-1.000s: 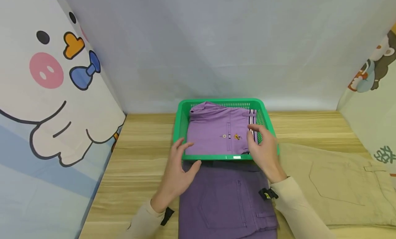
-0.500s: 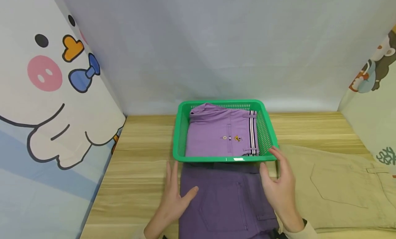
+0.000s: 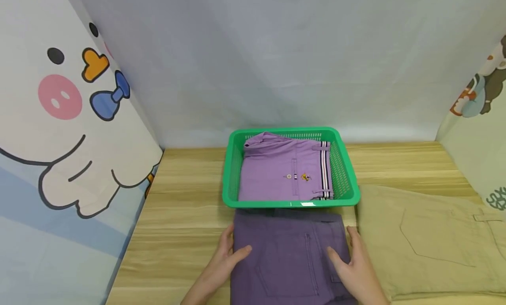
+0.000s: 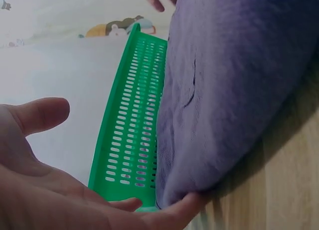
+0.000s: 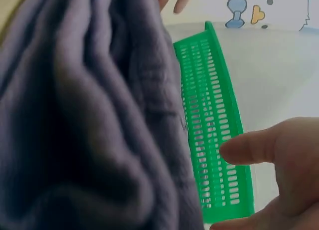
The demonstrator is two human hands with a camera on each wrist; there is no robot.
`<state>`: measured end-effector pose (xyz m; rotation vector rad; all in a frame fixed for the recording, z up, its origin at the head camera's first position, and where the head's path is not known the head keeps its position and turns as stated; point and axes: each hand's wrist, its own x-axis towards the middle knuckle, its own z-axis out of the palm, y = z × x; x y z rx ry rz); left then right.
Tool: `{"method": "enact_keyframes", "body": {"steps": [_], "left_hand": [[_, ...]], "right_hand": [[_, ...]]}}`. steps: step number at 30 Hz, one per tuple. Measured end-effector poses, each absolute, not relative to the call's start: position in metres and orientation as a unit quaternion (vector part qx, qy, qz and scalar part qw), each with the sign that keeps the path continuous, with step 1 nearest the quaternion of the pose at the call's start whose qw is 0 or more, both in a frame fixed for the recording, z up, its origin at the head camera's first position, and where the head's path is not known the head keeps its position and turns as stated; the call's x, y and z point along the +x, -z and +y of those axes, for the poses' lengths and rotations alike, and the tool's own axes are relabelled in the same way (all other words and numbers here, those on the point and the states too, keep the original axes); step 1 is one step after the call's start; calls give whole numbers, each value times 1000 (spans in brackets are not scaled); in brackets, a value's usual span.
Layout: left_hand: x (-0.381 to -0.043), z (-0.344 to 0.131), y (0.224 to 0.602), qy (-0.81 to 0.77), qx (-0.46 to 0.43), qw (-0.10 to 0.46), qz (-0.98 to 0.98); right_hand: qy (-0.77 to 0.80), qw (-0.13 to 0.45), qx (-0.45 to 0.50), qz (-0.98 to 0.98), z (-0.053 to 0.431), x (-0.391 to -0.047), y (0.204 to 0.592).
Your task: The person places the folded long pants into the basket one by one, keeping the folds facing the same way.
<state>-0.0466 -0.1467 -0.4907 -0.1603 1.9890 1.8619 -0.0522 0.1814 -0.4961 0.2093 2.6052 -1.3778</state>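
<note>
Folded dark purple trousers [image 3: 282, 263] lie on the table in front of a green basket [image 3: 253, 204]. My left hand [image 3: 221, 262] is at their left side, thumb spread away; in the left wrist view a fingertip [image 4: 192, 204] meets the fabric's edge. At the right side is my right hand [image 3: 355, 270], its thumb over the trousers in the head view. The right wrist view shows that thumb [image 5: 254, 146] apart from the cloth, with the layered folds [image 5: 99, 115] close by. Neither hand grips anything. Inside the basket lie folded lilac trousers [image 3: 266, 177] with a striped waistband.
Folded khaki trousers [image 3: 435, 248] lie on the table to the right, beside my right hand. The wood-grain table [image 3: 182, 199] meets a pale backdrop [image 3: 276, 55] behind the basket. A cartoon-printed sheet [image 3: 59, 134] bounds the left side.
Both hands have drawn back from the basket toward me and come down to the two sides of the dark purple trousers. The lilac trousers stay in the basket.
</note>
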Motion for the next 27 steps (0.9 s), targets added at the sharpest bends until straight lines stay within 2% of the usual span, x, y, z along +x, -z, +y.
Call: {"method": "enact_keyframes", "body": {"steps": [8, 14, 22, 27], "left_hand": [[-44, -152, 502, -670, -64, 255, 695], [-46, -155, 513, -676, -56, 263, 686], [-50, -158, 521, -671, -32, 254, 696], [-50, -161, 521, -675, -20, 252, 693]], "right_hand": [[537, 204, 110, 811, 200, -52, 508], [592, 219, 136, 763, 202, -51, 515], [621, 255, 102, 734, 209, -52, 517], [637, 258, 95, 720, 210, -51, 514]]}}
